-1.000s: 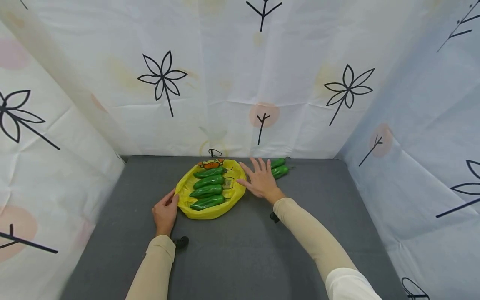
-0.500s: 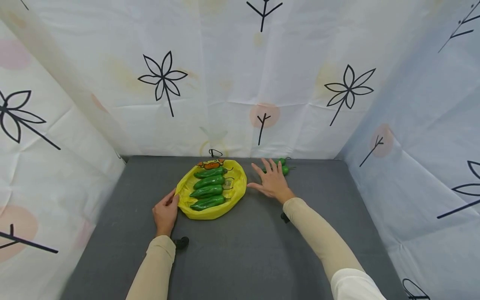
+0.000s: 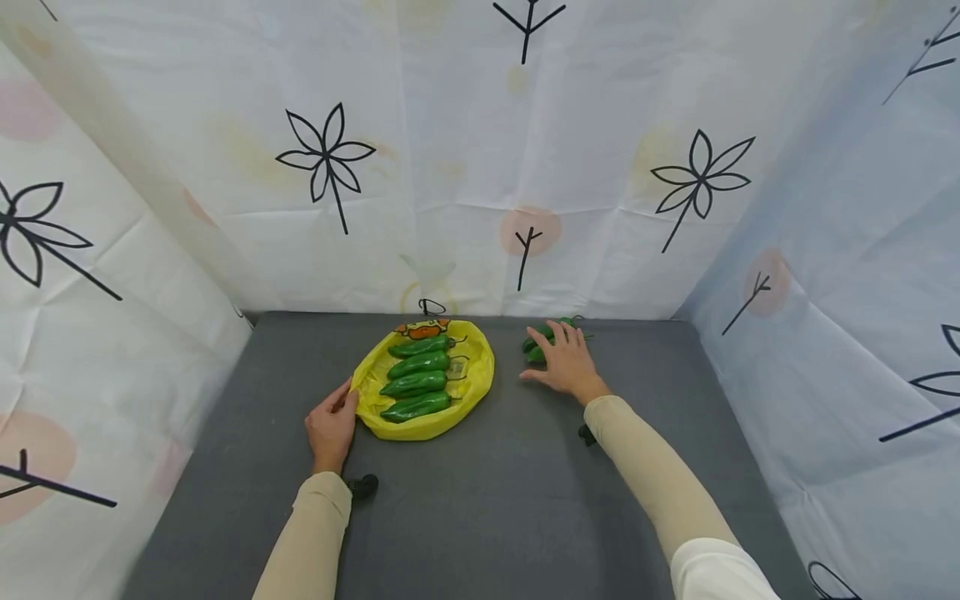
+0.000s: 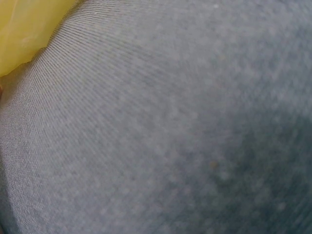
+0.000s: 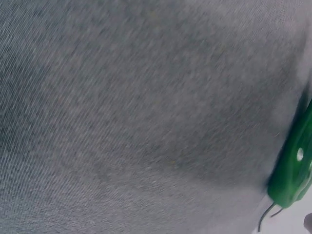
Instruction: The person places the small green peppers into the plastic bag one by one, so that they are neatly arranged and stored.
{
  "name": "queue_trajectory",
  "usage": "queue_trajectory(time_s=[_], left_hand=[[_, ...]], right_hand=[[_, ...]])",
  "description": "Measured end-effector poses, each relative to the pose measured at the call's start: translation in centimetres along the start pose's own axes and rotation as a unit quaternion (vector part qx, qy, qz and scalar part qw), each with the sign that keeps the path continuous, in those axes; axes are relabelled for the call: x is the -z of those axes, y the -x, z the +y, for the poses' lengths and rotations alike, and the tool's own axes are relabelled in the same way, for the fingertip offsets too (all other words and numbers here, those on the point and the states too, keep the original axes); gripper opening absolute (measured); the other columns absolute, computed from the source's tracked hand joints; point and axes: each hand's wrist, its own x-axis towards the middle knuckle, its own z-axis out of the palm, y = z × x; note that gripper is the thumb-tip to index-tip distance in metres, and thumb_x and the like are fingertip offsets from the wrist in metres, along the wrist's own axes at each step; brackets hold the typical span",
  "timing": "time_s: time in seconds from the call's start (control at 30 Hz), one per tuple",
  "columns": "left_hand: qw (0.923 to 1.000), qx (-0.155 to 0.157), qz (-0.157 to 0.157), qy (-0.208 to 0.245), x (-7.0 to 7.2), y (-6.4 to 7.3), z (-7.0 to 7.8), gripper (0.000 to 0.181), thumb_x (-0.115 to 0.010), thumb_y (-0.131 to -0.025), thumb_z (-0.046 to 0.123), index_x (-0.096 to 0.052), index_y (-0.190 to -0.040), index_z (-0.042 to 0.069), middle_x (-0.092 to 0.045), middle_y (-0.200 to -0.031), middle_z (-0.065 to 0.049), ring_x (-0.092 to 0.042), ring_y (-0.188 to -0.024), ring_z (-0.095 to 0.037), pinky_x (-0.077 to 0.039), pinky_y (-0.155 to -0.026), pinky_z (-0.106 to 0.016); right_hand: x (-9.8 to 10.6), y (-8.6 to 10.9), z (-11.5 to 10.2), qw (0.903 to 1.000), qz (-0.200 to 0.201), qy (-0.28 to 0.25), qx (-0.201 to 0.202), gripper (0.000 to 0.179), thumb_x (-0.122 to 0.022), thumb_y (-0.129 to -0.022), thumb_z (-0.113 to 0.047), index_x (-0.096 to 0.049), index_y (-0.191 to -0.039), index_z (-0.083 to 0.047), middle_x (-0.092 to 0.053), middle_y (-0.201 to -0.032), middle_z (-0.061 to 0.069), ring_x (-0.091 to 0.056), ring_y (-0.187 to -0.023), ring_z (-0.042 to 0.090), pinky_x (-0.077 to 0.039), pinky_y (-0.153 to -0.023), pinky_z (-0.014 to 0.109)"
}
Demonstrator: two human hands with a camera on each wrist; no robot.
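Note:
A yellow plastic bag (image 3: 474, 392) lies on the table with its rim spread into an oval. Several green peppers (image 3: 416, 382) rest in it side by side, stems to the right. My left hand (image 3: 331, 429) pinches the bag's left edge; the left wrist view shows only a corner of the yellow plastic (image 4: 24, 29). My right hand (image 3: 567, 365) reaches over two more green peppers (image 3: 534, 340) right of the bag, fingers spread and partly covering them. One pepper (image 5: 292, 170) with its thin stem shows at the right edge of the right wrist view.
The grey table (image 3: 480, 517) is enclosed by white printed cloth (image 3: 450, 167) at the back and both sides. The loose peppers lie near the table's back edge. A small dark device (image 3: 363, 486) sits at my left wrist.
My right hand has moved right, away from the bag's right rim to over the loose peppers, its fingers now bent lower. My left hand and the bag stay almost still.

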Motion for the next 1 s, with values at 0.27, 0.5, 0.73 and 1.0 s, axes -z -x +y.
queue_trajectory(time_s=[0.27,0.5,0.73,1.0], left_hand=[[1.0000,0.000,-0.001,-0.003,-0.2,0.1,-0.2,0.032,-0.069,-0.097,0.037,-0.074,-0.127,0.026,-0.078,-0.117,-0.007,-0.060,-0.089,0.015,-0.043,-0.077,-0.002],[1.0000,0.007,-0.002,0.000,-0.2,0.1,0.0,0.032,-0.069,-0.097,0.037,-0.075,-0.127,0.026,-0.078,-0.117,-0.007,-0.057,-0.086,0.019,-0.042,-0.075,0.000],[1.0000,0.007,-0.004,0.000,-0.1,0.1,0.2,0.033,-0.069,-0.097,0.038,-0.075,-0.127,0.025,-0.078,-0.117,-0.007,-0.058,-0.085,0.018,-0.043,-0.075,-0.002],[0.9999,0.010,-0.004,0.004,0.0,0.0,0.1,0.034,-0.069,-0.097,0.038,-0.074,-0.128,0.026,-0.078,-0.119,-0.004,-0.058,-0.087,0.021,-0.043,-0.076,0.000]], right_hand=[[-0.5,0.3,1.5,0.9993,-0.015,-0.027,-0.020,0.092,-0.068,-0.088,-0.064,-0.028,-0.163,-0.029,-0.022,-0.165,0.022,-0.019,-0.153,0.049,-0.019,-0.124,0.064],[-0.5,0.3,2.0,0.9981,-0.020,-0.048,-0.034,0.087,-0.068,-0.092,-0.057,-0.028,-0.163,-0.025,-0.026,-0.162,0.025,-0.030,-0.147,0.052,-0.033,-0.116,0.065],[-0.7,0.2,2.3,0.9982,-0.009,-0.040,-0.045,0.075,-0.066,-0.096,-0.051,-0.038,-0.158,-0.020,-0.037,-0.154,0.025,-0.041,-0.137,0.050,-0.042,-0.108,0.061],[-1.1,0.3,2.3,0.9980,0.002,-0.037,-0.051,0.050,-0.064,-0.100,-0.039,-0.054,-0.143,-0.015,-0.046,-0.142,0.022,-0.045,-0.127,0.045,-0.045,-0.102,0.058]])
